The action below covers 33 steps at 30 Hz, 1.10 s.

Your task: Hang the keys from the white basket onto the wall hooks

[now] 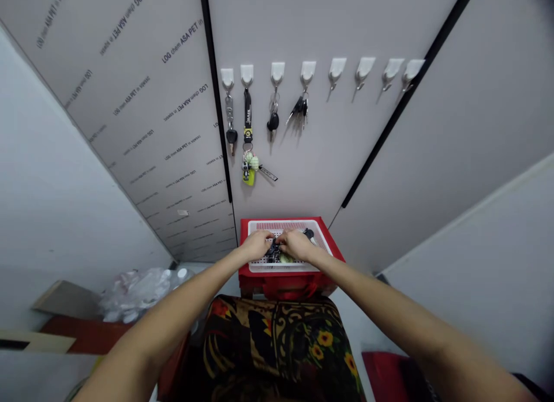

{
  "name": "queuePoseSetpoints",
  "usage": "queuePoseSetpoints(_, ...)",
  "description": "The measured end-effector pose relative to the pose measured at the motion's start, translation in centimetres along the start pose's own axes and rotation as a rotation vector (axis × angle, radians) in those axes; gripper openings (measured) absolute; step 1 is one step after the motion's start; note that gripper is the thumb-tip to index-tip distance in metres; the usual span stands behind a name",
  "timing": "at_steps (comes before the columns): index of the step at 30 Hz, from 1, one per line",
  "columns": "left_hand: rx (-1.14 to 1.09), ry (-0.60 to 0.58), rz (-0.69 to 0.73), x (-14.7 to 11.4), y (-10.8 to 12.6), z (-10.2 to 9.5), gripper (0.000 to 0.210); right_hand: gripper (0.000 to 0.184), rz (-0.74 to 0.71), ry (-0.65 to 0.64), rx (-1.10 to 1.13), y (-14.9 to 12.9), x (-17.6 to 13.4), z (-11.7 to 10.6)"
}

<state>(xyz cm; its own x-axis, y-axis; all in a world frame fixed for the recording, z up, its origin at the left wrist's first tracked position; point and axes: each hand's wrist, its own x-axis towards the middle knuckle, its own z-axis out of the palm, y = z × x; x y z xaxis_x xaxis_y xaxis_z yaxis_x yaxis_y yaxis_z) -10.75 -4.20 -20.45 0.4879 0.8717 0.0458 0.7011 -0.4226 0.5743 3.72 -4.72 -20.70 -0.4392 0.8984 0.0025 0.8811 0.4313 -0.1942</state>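
Both of my hands are inside a white plastic basket [326, 243] that holds keys and keyrings. My left hand [257, 245] is at the basket's left side, its fingers bent and closed on a bunch of dark keys [273, 251]. From the other side, my right hand [296, 244] closes its fingertips on the same bunch. The fingers partly hide the keys, so their exact grip is hard to make out. A pale green piece [285, 257] lies just below my right fingers. More black keys [309, 233] rest at the basket's right end.
The basket stands on a red box [285, 286]. Above it, a row of white hooks [307, 72] is stuck to the grey panel; some carry keys [273, 122] and a black strap [247, 113]. A flower-patterned cloth [281, 350] is nearest me. Clear plastic bags [134, 292] lie left.
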Motion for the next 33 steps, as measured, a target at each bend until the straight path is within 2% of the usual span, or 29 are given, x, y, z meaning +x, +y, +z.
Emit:
queuePoseSetpoints(3, -0.008, 0.011, -0.001, 0.2, -0.1, 0.0, 0.027, 0.018, -0.005, 0.044, 0.032, -0.1, 0.2, 0.0)
queuePoseSetpoints(7, -0.078, 0.015, -0.012, 0.2, 0.2, -0.5, 0.033, 0.016, 0.084, 0.145, 0.28, -0.2, 0.5, -1.6)
queuePoseSetpoints(11, -0.286, 0.011, 0.009, 0.6, 0.9, -0.8, 0.036, 0.012, 0.202, 0.178, 0.561, -0.5, 0.9, -4.2)
queuePoseSetpoints(16, -0.581, 0.115, 0.016, 2.7, 2.9, -1.7, 0.026, 0.008, 0.262, 0.245, 0.886, 0.0, 1.0, -8.7)
queuePoseSetpoints(19, -0.616, 0.191, 0.046, 4.7, 5.4, -3.9, 0.026, 0.008, 0.269, 0.379, 0.986, 0.7, 1.0, -12.7)
queuePoseSetpoints(24, -0.547, 0.407, 0.123, 7.9, 11.1, -9.3, 0.041, 0.006, 0.237, 0.699, 1.016, 2.0, 1.7, -20.5)
queuePoseSetpoints(27, -0.489, 0.454, 0.145, 9.3, 14.3, -12.1, 0.044, 0.004, 0.239, 0.862, 0.978, 2.7, 2.6, -24.5)
queuePoseSetpoints(30, -0.393, 0.484, 0.147, 10.3, 16.6, -14.0, 0.042, 0.006, 0.253, 0.972, 0.92, 3.2, 3.6, -27.2)
queuePoseSetpoints(33, -0.302, 0.501, 0.15, 11.2, 17.8, -15.0, 0.04, 0.005, 0.292, 1.023, 0.881, 3.5, 4.7, -28.7)
